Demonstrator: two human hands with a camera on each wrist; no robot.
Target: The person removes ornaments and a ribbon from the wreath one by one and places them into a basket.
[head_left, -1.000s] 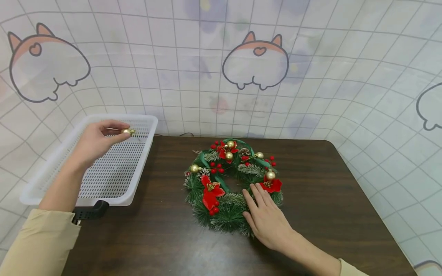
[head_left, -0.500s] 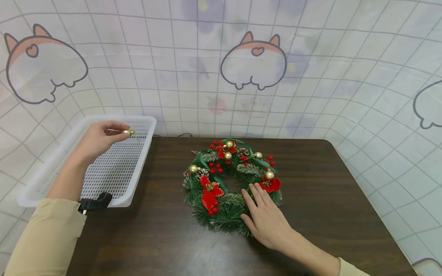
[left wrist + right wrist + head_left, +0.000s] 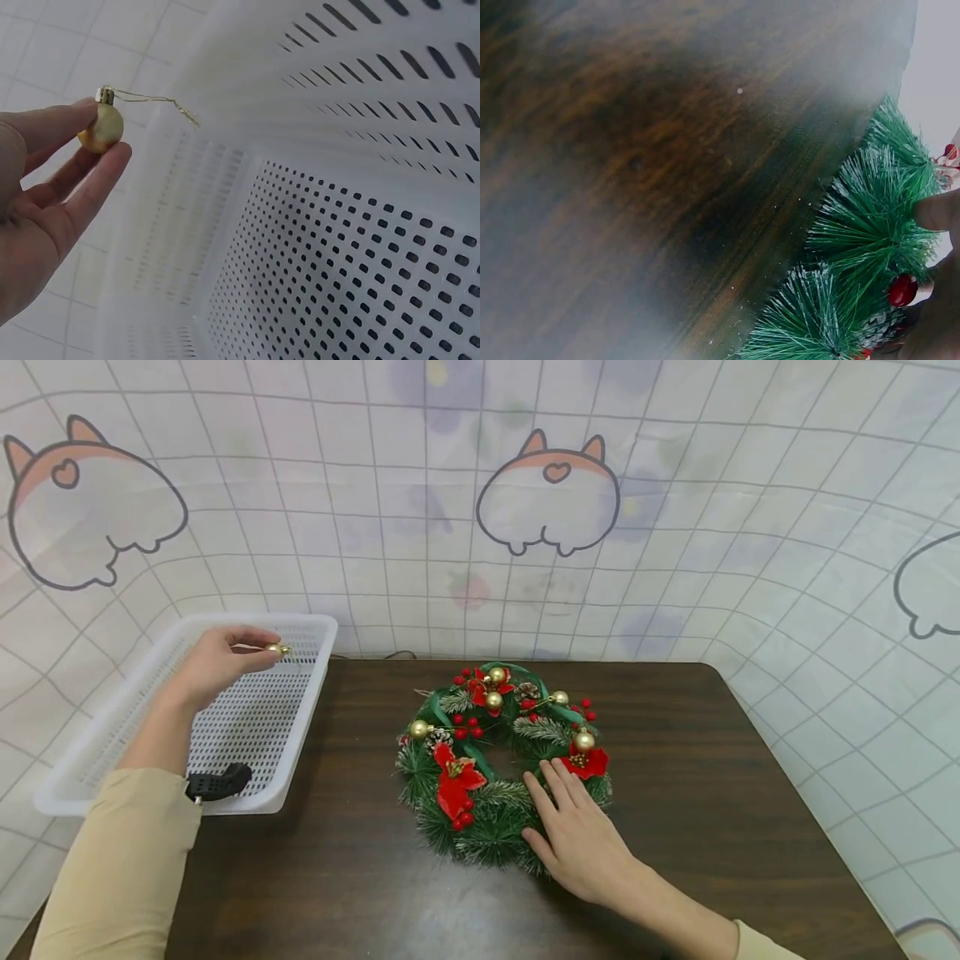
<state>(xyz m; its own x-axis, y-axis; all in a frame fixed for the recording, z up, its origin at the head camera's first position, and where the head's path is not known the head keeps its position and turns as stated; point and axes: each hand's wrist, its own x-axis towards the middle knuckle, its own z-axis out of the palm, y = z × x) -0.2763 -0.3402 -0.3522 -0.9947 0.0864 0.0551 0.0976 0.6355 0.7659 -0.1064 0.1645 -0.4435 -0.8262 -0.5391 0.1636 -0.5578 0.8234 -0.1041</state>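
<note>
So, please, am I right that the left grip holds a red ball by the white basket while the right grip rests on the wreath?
The ball is gold, not red, as the left wrist view shows; the left grip holds it by the white basket and the right grip rests on the wreath.

Screened-off booth, perhaps (cartoon-print cloth [image 3: 420, 543])

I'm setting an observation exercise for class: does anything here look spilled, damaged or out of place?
Nothing stands out: the wreath lies flat on the table, the basket sits upright, and the gold bauble in the left hand looks intact.
</note>
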